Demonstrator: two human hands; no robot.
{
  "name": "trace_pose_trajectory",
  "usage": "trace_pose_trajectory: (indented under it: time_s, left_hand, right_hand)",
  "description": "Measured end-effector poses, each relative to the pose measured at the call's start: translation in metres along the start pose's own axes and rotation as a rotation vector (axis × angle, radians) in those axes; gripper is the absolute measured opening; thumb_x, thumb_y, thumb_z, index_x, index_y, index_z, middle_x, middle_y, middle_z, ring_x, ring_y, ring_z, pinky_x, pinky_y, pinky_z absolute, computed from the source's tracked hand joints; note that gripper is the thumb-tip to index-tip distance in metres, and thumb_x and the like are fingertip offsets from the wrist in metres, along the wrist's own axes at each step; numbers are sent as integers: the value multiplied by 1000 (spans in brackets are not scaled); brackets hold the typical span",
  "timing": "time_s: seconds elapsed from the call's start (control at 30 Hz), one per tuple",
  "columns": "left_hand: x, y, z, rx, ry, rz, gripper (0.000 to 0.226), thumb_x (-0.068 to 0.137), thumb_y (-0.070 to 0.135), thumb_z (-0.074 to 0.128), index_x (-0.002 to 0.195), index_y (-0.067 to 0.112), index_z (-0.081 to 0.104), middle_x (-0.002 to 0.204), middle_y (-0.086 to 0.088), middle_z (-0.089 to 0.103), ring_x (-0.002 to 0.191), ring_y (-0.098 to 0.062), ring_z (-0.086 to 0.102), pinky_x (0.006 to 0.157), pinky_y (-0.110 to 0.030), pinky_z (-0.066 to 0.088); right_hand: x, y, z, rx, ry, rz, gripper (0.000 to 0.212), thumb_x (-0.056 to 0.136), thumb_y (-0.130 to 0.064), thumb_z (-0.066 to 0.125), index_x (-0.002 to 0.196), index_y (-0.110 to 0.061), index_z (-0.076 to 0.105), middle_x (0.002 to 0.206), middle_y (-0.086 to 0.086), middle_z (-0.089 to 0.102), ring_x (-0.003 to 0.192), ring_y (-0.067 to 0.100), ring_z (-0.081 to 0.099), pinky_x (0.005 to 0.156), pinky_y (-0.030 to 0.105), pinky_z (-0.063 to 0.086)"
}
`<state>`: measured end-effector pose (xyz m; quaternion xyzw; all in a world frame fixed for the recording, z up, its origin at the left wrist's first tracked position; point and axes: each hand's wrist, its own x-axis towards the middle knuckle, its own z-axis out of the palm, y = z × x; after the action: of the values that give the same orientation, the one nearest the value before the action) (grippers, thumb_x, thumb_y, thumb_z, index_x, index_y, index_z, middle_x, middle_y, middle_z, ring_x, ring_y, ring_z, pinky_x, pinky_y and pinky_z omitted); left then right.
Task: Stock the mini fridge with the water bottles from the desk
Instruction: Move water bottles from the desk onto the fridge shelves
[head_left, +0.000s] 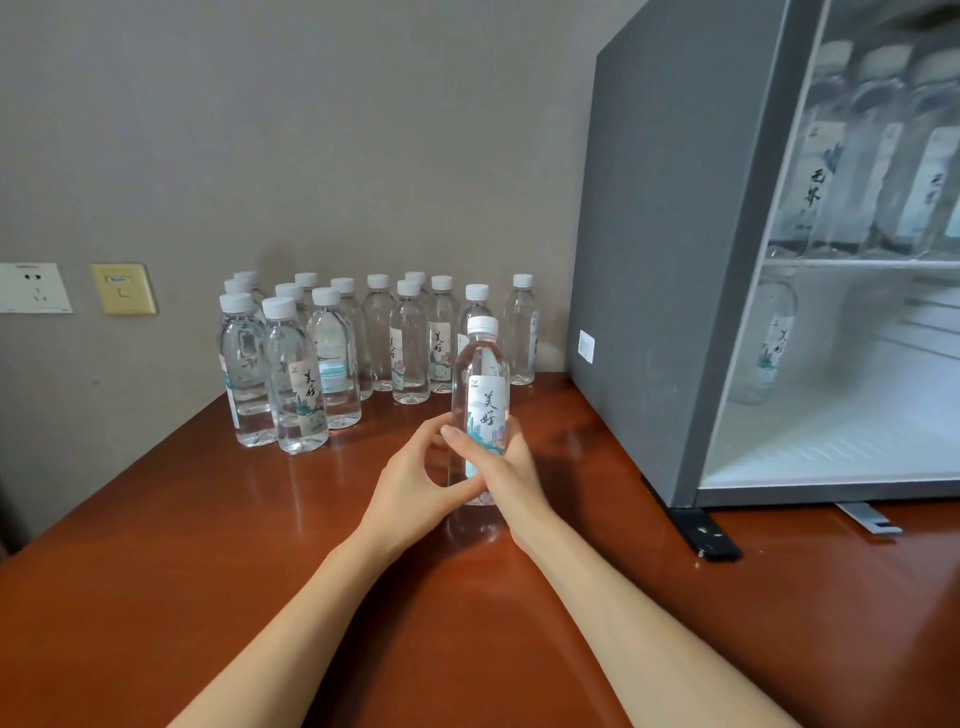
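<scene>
Head view: a two-handed grip on one water bottle (480, 384). The left hand (415, 483) and the right hand (506, 467) are closed round the bottle's lower half, with fingers curled over the label from either side; nothing else is held. The bottle is held upright, cap uppermost, at the middle of the tabletop (208, 519). Whether its base rests on the wood or is just lifted off it cannot be told. Being full to the neck, it may be judged moderately heavy for its size. Its thin clear walls would give under a hard squeeze, and its smooth surface could slip if damp. A hold round the labelled waist, as shown, is judged the firmest; the cap offers only a pinch. Behind and to the left, the other bottles (332, 353) are stood in a loose cluster near the wall. To the right stands the mini fridge (675, 234), in which a row of bottles (857, 156) is seen on the upper shelf and a single bottle (774, 343) on the lower level. Whether the fridge front is open or glazed cannot be told.
</scene>
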<state>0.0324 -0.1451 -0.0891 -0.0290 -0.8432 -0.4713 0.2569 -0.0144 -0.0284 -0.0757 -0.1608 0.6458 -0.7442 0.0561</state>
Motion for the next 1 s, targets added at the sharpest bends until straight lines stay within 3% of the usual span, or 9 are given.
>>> trace_pose_trajectory:
  time_s: [0.17,0.3,0.4,0.47,0.57,0.7,0.8,0.9,1.0]
  left_hand:
    - [-2,5,-2,0,4,15,69,65,52,76,127,36,51,109,22,66,102,1,62,94,-39,50]
    - [-6,8,-3,36,-17,28,74,61,55,76,127,44,45,108,26,63,102,1,62,93,-38,51]
    - [-8,13,-4,69,-48,70,74,60,55,75,123,58,38,110,32,59,106,3,60,96,-33,49]
    - [-9,16,-4,88,-70,110,77,60,55,74,128,55,37,115,33,57,110,4,56,97,-32,47]
    - [-10,17,-1,99,-103,161,85,64,44,80,138,40,39,117,27,58,107,0,59,94,-33,50]
    - [-15,27,8,95,-141,233,84,68,29,85,139,36,40,111,22,61,99,-1,62,83,-17,49]
    - [-20,37,12,86,-168,284,85,67,36,83,139,36,39,113,26,60,100,3,61,80,-6,43]
    - [-24,46,14,110,-215,340,83,69,52,74,141,42,33,117,26,59,92,-3,66,81,-19,52]
    - [-26,50,16,137,-249,388,78,77,51,68,144,45,28,117,23,58,87,-6,67,80,-32,55]
  right_hand:
    - [-1,2,3,-83,122,-23,61,41,-56,82,95,-39,60,109,1,66,93,13,70,83,42,59]
    - [-6,4,-1,-115,169,-40,82,45,-56,83,118,-32,54,107,-10,67,94,6,68,82,32,58]
    - [-11,3,-6,-104,197,-58,59,58,-47,84,110,-30,61,98,-9,72,88,8,71,80,38,60]
    - [-16,2,-10,-101,195,-75,43,61,-47,83,97,-34,63,91,-7,74,83,10,72,76,44,60]
    - [-25,0,-17,-87,210,-102,37,61,-48,81,91,-35,63,86,-7,74,79,11,72,75,47,60]
    - [-39,-4,-29,-136,267,-160,27,70,-41,81,89,-36,62,81,-13,72,76,6,71,76,44,59]
    - [-49,-7,-38,-152,277,-184,30,65,-51,78,87,-39,62,81,-15,72,77,8,72,73,47,59]
    - [-57,-10,-51,-182,281,-216,41,61,-57,75,95,-36,64,86,-10,74,80,10,72,76,48,58]
    - [-64,-12,-65,-237,280,-260,47,64,-55,75,102,-30,64,91,-7,74,84,11,71,81,46,57]
